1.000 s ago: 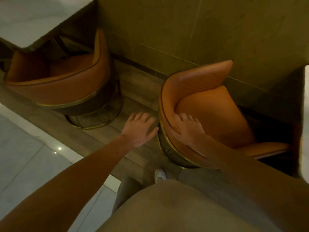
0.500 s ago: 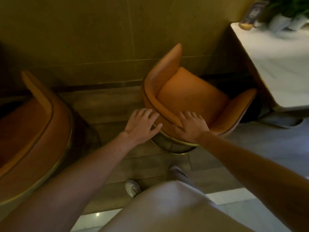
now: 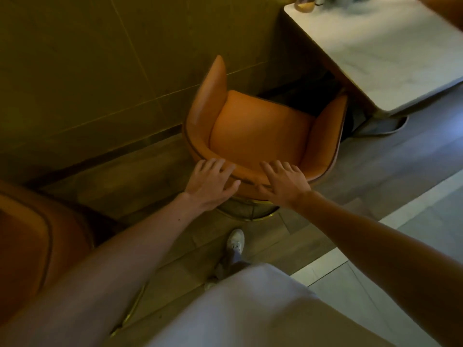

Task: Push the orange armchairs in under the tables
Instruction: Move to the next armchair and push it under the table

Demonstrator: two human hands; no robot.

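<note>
An orange armchair (image 3: 258, 131) with a gold-rimmed round base stands in the middle of the view, its open front facing a white marble-topped table (image 3: 390, 53) at the upper right. Its seat is out from under the tabletop; the right arm tip reaches the table's near corner. My left hand (image 3: 211, 184) lies on the back rim of the chair with fingers spread. My right hand (image 3: 284, 184) rests on the same rim a little to the right, fingers also straight. A second orange armchair (image 3: 27, 249) fills the lower left edge.
A dark panelled wall (image 3: 100, 58) runs along the left and back, close to the chair's left arm. The table's foot (image 3: 383, 126) sits on the wooden floor. My white shoe (image 3: 235, 240) stands just behind the chair base. Pale tiles (image 3: 375, 271) lie at the lower right.
The view swung right, bringing the table into sight. My left hand moved from beside the chair onto its back rim. The chair turned so its front faces the table.
</note>
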